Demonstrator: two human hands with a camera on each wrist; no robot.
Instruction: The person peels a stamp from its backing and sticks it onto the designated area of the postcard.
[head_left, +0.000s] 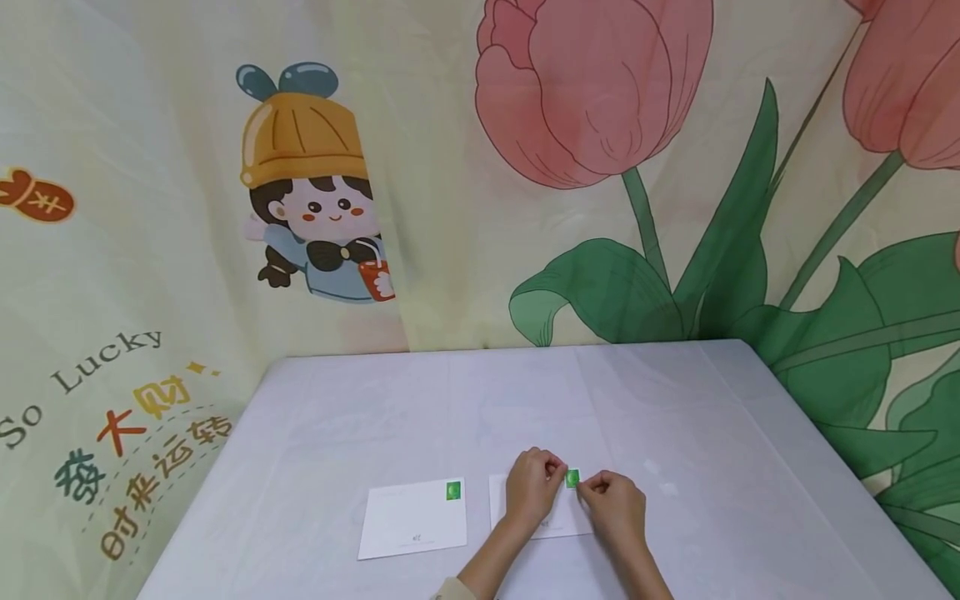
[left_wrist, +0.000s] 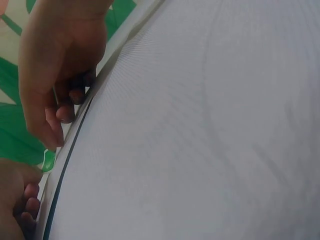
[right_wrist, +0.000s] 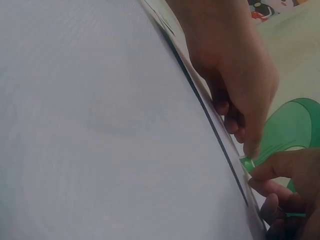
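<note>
Fingers (head_left: 558,471) pinching green stamp (head_left: 572,478)

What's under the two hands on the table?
A white envelope lies under the left hand and right hand, which pinch a small green stamp at its top corner. The hands hide much of its face.

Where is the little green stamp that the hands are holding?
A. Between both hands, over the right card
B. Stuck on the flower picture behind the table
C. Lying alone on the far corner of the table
A. In the head view the left hand and right hand pinch the green stamp between their fingertips, above the right card; the left card already carries its own stamp.
</note>
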